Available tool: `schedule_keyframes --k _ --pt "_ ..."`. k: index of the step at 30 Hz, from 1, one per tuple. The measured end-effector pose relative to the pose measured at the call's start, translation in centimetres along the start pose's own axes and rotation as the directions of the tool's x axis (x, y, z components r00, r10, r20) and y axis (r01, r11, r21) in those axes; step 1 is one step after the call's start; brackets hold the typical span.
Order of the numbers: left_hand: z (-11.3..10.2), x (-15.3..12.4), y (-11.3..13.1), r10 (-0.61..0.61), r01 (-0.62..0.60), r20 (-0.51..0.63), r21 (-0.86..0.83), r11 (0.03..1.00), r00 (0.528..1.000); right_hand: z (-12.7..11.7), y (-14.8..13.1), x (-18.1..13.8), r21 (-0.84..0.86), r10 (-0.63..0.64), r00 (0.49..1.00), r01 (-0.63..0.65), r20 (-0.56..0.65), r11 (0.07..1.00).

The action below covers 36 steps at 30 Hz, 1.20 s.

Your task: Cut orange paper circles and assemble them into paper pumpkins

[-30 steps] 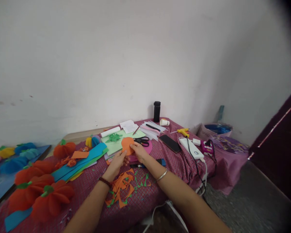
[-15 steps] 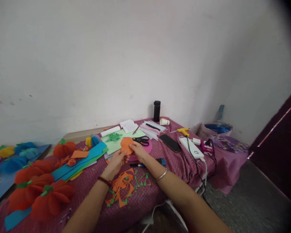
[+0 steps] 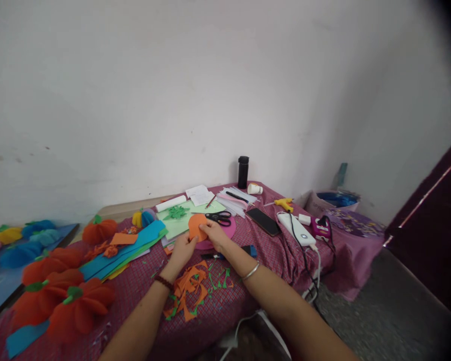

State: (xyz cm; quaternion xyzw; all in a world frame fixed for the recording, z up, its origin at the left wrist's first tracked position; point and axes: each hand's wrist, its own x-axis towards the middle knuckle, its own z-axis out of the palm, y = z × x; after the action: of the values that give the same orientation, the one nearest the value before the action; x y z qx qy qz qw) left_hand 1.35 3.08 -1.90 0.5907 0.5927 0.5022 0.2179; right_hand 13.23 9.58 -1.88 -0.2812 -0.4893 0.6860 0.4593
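Left hand [image 3: 182, 252] has drawn its fingers in at the near edge since the earlier frame; orange paper disc [image 3: 197, 223] only slightly shifted. Checked cloth [image 3: 135, 275], one, spread beneath; two bare hands over its middle. Disc lies just beyond the fingertips, apparently held up off the surface, far side free; roughly round, no clear long axis. Left fingers pinch its near-left edge, right hand [image 3: 215, 236] grips its right edge, both equally close. Counts, descending: orange pumpkin shapes [image 3: 83, 306], four, at left; black bottle [image 3: 243, 173], one, upright at far edge; black phone [image 3: 263, 222], one, lying right of the hands; yellow glue gun [image 3: 284, 204], one, farther right; black-handled scissors [image 3: 224, 219], one pair, just beyond the right hand; paper scraps [image 3: 190, 286], orange and green, nearer, too tangled to count.
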Motion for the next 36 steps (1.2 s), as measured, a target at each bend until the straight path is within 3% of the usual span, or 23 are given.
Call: schedule_keyframes --k 7,12,20,25,32,36 --pt "0.1 0.0 0.3 0.003 -0.004 -0.030 -0.035 0.999 1.000 0.0 0.1 0.2 -0.034 -0.069 0.997 0.068 -0.022 0.997" --pt "-0.3 0.0 1.0 -0.007 -0.002 -0.065 -0.129 0.992 0.998 0.2 0.0 -0.1 -0.061 -0.040 0.999 0.042 0.033 0.997" --pt "-1.2 0.1 1.3 -0.157 0.154 0.002 -0.194 0.969 0.988 0.9 -0.2 -0.7 -0.168 -0.071 0.983 0.101 0.171 0.981" --pt "-1.2 -0.2 1.4 -0.169 0.172 0.036 -0.173 0.970 0.985 0.8 0.0 -0.9 -0.218 -0.053 0.988 0.085 0.148 0.972" --pt "-1.3 0.0 1.3 -0.125 0.124 -0.005 -0.116 0.986 0.992 0.6 -0.2 -0.8 -0.338 -0.137 0.982 0.173 0.127 0.925" --pt "-1.2 0.1 0.6 -0.152 0.145 -0.021 -0.191 0.971 0.988 0.5 -0.3 -0.7 -0.368 -0.181 0.974 0.219 0.135 0.903"
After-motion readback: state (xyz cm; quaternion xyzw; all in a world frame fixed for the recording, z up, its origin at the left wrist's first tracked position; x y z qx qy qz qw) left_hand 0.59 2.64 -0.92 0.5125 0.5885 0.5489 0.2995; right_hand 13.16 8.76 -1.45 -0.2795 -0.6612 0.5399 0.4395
